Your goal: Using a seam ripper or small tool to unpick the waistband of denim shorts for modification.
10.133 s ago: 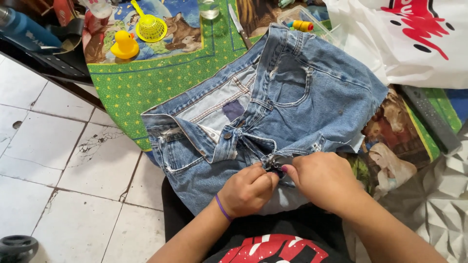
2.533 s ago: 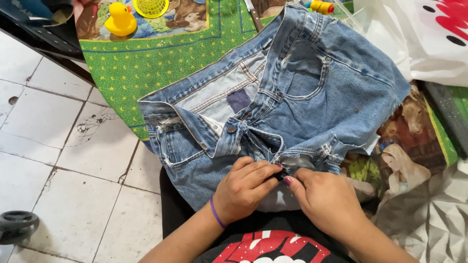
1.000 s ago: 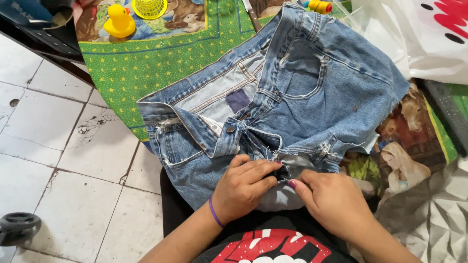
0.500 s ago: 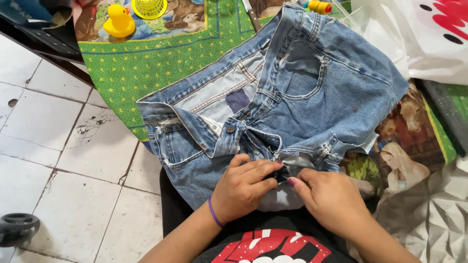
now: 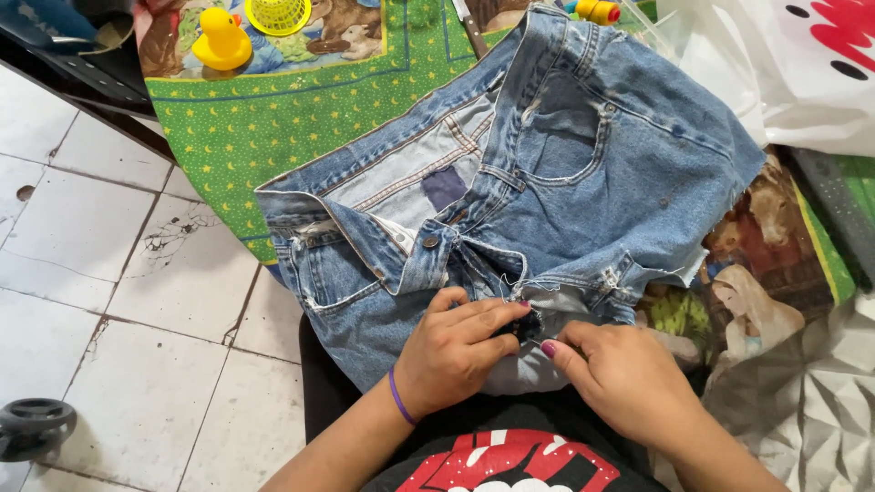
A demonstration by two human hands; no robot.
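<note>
A pair of blue denim shorts [image 5: 583,182] lies unbuttoned and spread over my lap and a green patterned cloth [image 5: 301,118]. My left hand [image 5: 456,351], with a purple band at the wrist, pinches the crotch seam of the shorts where a small dark patch [image 5: 527,325] shows. My right hand [image 5: 620,378] grips the same seam from the right, its thumb and fingertip right beside the left fingers. Whether a needle or tool is held there is hidden between the fingers.
A yellow rubber duck [image 5: 221,43] and a yellow plastic basket [image 5: 278,13] sit at the cloth's far left. A white plastic bag [image 5: 784,64] lies at the top right. White cracked floor tiles [image 5: 100,273] spread to the left, with a black wheel [image 5: 35,424] at the bottom left.
Over ten seconds the view has shifted slightly down and the shorts sit a little further right. In the last second my hands have barely moved, staying pinched on the seam.
</note>
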